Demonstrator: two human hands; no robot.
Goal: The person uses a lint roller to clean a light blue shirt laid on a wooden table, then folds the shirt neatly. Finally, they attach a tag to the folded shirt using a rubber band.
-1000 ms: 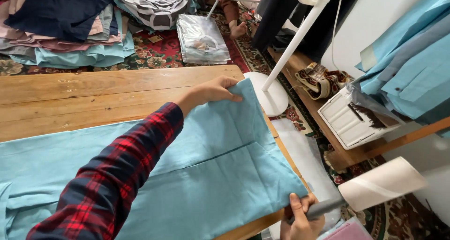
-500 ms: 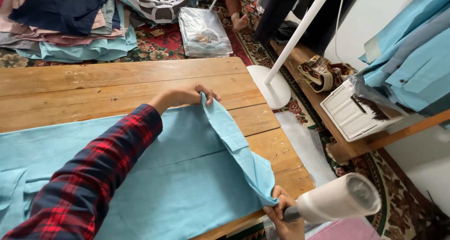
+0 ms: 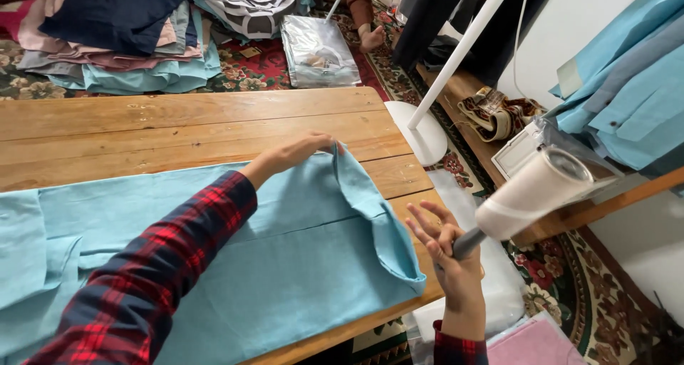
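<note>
A light blue cloth point(image 3: 271, 258) lies spread over the wooden table point(image 3: 178, 123). My left hand point(image 3: 299, 153), in a red and navy plaid sleeve, pinches the cloth's far right corner and holds it lifted, so the right edge folds over toward the left. My right hand point(image 3: 449, 247) is raised off the table's right end. It holds the dark handle of a white handheld steamer point(image 3: 531, 190) between thumb and palm while its fingers are spread apart. The steamer head points up and to the right, away from the cloth.
Piles of folded clothes point(image 3: 121, 30) and a clear plastic packet point(image 3: 317, 51) lie on the patterned rug beyond the table. A white fan stand point(image 3: 420, 133) rises by the table's right end. Blue garments point(image 3: 627, 87) hang at right over a wooden shelf point(image 3: 570, 208).
My left hand has pulled the cloth's corner leftward, folding the right edge over. My right hand has let go of the cloth's near corner and lifted the steamer up and to the right.
</note>
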